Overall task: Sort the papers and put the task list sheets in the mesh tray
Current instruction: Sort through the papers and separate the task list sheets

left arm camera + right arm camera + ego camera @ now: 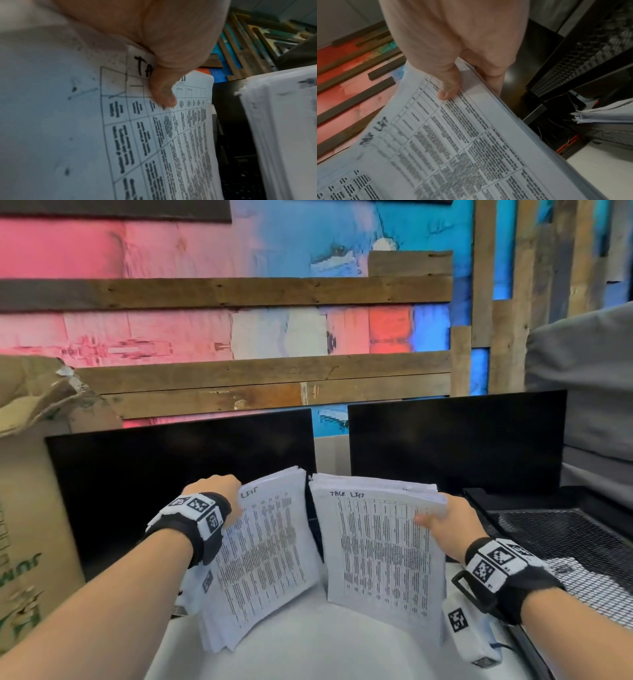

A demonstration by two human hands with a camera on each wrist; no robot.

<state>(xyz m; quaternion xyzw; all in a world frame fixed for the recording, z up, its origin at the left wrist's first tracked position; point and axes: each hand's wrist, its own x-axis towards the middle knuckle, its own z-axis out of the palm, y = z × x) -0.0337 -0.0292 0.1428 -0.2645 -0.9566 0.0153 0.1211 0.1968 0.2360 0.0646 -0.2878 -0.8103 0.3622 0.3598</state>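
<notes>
Both hands, left hand point(219, 491) and right hand point(448, 522), each grip a task-list stack point(380, 546), seemingly mid-sort; next, the right stack swings to the mesh tray point(561, 539).

Place: an office desk
Signs: two dark flat monitors point(181, 481) side by side, black mesh paper tray point(561, 546), thick stacks of printed sheets point(383, 556)

White smooth-topped table point(308, 655). On it: two black flat monitors side by side at the back, left monitor point(171, 474), right monitor point(455, 440); black wire-mesh tray point(565, 542) at right edge, holding a pile of white paper sheets point(604, 113). Brown cardboard box point(30, 491) at left, base hidden.
</notes>
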